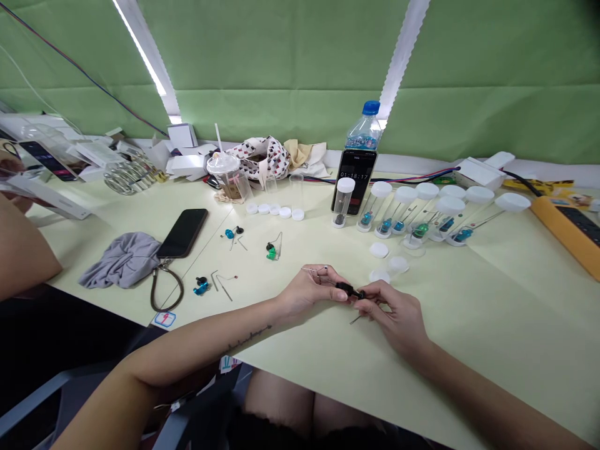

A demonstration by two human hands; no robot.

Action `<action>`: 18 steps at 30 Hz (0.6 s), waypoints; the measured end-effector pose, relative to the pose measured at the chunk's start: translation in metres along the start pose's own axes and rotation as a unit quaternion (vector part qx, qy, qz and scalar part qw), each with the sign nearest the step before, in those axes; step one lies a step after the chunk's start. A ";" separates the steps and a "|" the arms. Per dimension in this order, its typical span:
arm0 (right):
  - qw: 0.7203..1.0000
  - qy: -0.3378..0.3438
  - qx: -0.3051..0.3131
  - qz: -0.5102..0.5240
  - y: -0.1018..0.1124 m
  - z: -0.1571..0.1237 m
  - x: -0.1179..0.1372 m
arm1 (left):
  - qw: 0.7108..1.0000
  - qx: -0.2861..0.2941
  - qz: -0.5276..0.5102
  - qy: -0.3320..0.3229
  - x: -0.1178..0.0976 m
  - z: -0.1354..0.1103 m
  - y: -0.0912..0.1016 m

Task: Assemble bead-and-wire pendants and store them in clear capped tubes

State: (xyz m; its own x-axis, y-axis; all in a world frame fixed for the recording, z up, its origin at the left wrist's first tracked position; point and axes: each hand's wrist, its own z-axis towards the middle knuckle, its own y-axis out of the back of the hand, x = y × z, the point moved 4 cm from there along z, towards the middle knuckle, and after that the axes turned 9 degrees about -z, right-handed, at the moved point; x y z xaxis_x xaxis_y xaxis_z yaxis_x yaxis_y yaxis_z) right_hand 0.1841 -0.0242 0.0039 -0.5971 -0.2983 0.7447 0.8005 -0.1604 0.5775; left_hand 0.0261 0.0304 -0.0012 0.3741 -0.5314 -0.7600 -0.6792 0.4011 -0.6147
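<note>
My left hand (pixel 319 289) is closed, pinching a small black part (pixel 345 288) over the table. Thin bent metal wires (pixel 315 269) stick out above its fingers. Close by on the right, my right hand (pixel 392 311) pinches the end of the same assembly at a small black knob (pixel 360 294). A thin metal rod (pixel 355 319) shows just below the right fingertips; whether it is held or lies on the table I cannot tell. White caps (pixel 379 250) lie beyond my right hand. Left of my hands lies a green-and-black part (pixel 272 252) with a bent wire.
Capped clear tubes (pixel 422 215) holding blue or green parts stand at the right back. A timer phone (pixel 356 178) leans on a water bottle (pixel 364 130). Blue-and-black parts (pixel 201 287) with hex keys, a dark phone (pixel 184 232) and grey cloth (pixel 120 259) lie left. Another person's arm (pixel 25 250) rests far left.
</note>
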 end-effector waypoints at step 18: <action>1.000 -0.002 0.024 -0.009 -0.001 0.000 -0.001 | 0.997 0.020 -0.072 0.008 0.006 -0.004 -0.003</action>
State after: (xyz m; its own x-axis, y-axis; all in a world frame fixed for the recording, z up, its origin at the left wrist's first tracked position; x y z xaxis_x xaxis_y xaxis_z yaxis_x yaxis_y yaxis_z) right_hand 0.1836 -0.0238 0.0025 -0.6121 -0.2917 0.7350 0.7859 -0.1209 0.6065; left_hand 0.0281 0.0227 -0.0030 0.4549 -0.5976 -0.6602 -0.5932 0.3495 -0.7252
